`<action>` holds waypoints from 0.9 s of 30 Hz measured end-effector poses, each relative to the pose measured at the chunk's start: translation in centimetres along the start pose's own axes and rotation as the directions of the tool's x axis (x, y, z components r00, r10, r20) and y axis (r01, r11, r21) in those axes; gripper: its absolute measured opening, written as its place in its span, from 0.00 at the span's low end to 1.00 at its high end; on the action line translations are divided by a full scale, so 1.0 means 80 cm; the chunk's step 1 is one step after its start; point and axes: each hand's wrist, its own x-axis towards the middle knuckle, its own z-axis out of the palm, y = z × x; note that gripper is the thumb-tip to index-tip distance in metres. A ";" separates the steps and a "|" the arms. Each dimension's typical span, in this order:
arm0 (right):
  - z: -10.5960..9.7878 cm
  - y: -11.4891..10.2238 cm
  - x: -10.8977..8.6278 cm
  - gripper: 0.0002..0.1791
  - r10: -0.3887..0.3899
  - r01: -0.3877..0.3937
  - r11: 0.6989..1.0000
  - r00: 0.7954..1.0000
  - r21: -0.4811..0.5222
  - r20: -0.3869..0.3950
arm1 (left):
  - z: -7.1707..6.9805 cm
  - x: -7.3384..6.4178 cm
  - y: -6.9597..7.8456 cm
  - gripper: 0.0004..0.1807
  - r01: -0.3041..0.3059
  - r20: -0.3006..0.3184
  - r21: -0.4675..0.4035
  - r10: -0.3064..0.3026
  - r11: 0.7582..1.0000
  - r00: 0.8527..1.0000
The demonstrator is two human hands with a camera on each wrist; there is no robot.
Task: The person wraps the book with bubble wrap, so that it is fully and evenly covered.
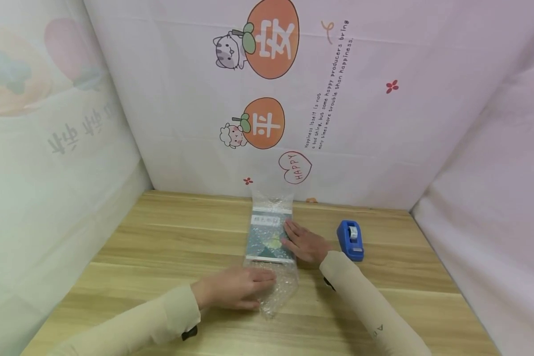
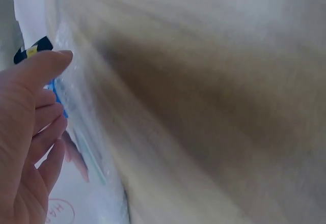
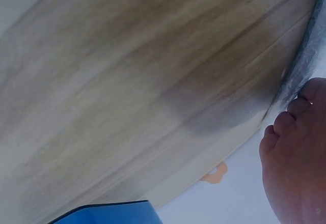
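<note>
A flat book-like item [image 1: 267, 237] with a teal cover lies on a long strip of clear bubble wrap [image 1: 281, 291], which also covers it. My left hand [image 1: 238, 287] rests on the near end of the strip, fingers pointing right and fairly straight. At the item's right edge, my right hand [image 1: 309, 244] touches the wrapped cover with extended fingertips. In the left wrist view, the left hand [image 2: 25, 122] has loosely bent fingers beside the wrap [image 2: 112, 183]. The right wrist view catches the right hand [image 3: 295, 152] against the plastic's edge.
A blue tape dispenser [image 1: 350, 241] stands on the wooden table [image 1: 169, 237], just right of my right hand. White printed cloth [image 1: 182, 123] hangs behind the table, with more cloth at both sides. The wrap's far end reaches the back cloth.
</note>
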 end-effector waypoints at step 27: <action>0.002 0.002 0.003 0.41 0.043 -0.044 0.999 0.998 0.013 0.041 | 0.018 0.000 0.000 0.09 0.051 -0.176 -0.206 -0.088 0.977 0.981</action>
